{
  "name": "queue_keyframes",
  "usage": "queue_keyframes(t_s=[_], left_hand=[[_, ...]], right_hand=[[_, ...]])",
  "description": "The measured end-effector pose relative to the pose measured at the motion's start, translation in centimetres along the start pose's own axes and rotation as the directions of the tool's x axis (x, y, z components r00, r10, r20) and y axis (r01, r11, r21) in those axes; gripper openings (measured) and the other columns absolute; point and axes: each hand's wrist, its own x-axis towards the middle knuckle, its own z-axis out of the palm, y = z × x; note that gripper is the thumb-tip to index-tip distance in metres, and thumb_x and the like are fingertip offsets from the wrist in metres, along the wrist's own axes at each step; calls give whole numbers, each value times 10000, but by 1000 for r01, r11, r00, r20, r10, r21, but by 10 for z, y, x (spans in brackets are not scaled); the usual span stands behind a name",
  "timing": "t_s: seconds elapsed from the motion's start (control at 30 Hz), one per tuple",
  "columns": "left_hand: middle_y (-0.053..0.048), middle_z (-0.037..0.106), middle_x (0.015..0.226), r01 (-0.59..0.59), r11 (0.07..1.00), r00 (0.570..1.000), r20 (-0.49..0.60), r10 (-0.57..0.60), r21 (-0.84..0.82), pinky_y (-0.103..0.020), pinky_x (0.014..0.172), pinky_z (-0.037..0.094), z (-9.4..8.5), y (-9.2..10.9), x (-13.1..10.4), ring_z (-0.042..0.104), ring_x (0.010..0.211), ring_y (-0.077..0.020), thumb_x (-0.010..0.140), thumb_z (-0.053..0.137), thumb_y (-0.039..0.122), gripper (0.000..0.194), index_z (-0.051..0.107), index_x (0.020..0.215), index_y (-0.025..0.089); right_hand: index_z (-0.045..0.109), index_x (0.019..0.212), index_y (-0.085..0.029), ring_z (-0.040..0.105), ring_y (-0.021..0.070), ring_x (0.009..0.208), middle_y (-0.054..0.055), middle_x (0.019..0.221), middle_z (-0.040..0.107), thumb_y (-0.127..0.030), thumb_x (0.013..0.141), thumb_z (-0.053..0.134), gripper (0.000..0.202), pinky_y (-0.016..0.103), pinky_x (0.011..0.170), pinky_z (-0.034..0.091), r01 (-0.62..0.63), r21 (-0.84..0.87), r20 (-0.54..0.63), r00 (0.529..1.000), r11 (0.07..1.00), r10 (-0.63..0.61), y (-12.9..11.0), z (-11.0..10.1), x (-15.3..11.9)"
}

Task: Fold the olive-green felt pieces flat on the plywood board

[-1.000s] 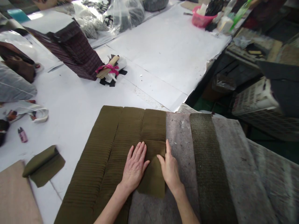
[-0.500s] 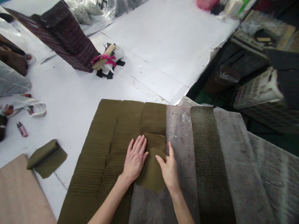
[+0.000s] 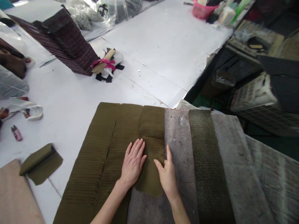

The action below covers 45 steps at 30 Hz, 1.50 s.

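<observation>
Rows of overlapping olive fabric pieces (image 3: 93,149) lie on a grey felt-like cloth (image 3: 179,149). My left hand (image 3: 133,161) rests flat, palm down, on the rows and the left edge of the nearest olive piece (image 3: 150,177). At that piece's right edge is my right hand (image 3: 167,174), its thumb on the fabric and its index finger stretched out along the side, the two apart. The other right fingers are curled and mostly hidden. To the right runs a dark ribbed strip (image 3: 207,155).
A folded olive piece (image 3: 42,163) and pink snips (image 3: 16,133) lie on the white table (image 3: 149,46) at left. Behind stand a dark maroon stack (image 3: 67,43) and a scrap bundle with a pink tie (image 3: 106,63). A pink basket (image 3: 203,11) is at the back; a white crate (image 3: 254,93) sits right.
The view has shifted slightly, showing more of the pink basket. Both hands keep nearly the same places on the olive fabric.
</observation>
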Motion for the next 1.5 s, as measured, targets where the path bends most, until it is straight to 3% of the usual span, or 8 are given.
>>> queue_keyframes(t_s=[0.2,0.5,0.6,0.7,0.83,1.07,1.27,1.5], left_hand=[[-87,388,1467,9,1000,1000,-9,-9,6,-456,1143,249,-2,3,2,318,1373,-240,933,421,291,487,388,1398,147],[-89,372,1476,10,1000,1000,-26,-9,12,-465,1142,245,0,4,2,321,1370,-251,922,436,298,519,361,1411,139],[-92,375,1474,3,1000,999,-32,-3,10,-471,1137,253,0,4,3,326,1368,-254,921,436,293,525,350,1418,145],[-98,376,1474,4,1000,999,-36,-3,9,-472,1136,258,-2,4,3,329,1366,-253,921,436,286,525,346,1419,146],[-103,380,1471,22,999,998,-61,-20,26,-468,1136,270,-4,9,5,312,1376,-245,921,430,268,515,351,1414,143],[-90,269,1523,28,992,996,-86,-18,125,-445,1154,230,9,24,20,219,1413,-228,923,381,250,548,276,1444,120],[-86,241,1533,26,984,996,-86,-11,179,-441,1152,224,15,26,20,203,1417,-227,920,370,284,566,261,1452,123],[-101,198,1544,52,996,998,-45,-49,67,-429,1167,134,2,25,24,180,1423,-241,907,338,540,732,167,1481,120]], right_hand=[[113,1491,-150,696,286,854,164,1088,677,-305,886,480,724,362,675,535,-13,-287,38,999,958,25,-4,-2,1],[137,1490,-142,678,264,568,86,680,702,-370,921,490,707,293,495,451,63,-793,82,997,606,5,-15,-5,-3],[244,1466,-183,681,250,615,98,796,715,-414,899,522,672,298,521,471,123,-794,110,992,596,-58,-16,-15,-6],[382,1400,-193,655,281,941,141,1109,661,-448,914,470,556,370,740,519,205,-753,78,971,625,-225,-19,-25,0],[306,1442,-180,299,264,1369,105,1461,382,-336,961,385,512,457,1081,318,392,-690,117,890,609,-441,-16,-18,25],[203,1478,-153,191,246,1413,86,1527,244,-295,959,351,558,489,1139,163,534,-668,261,821,518,-508,15,10,49],[203,1479,-179,203,226,1410,67,1528,249,-327,971,331,545,463,1136,182,561,-662,239,786,497,-570,-5,3,59],[241,1467,-139,237,228,1397,95,1505,304,-388,971,292,557,434,1130,215,752,-567,410,612,336,-677,-21,26,127]])
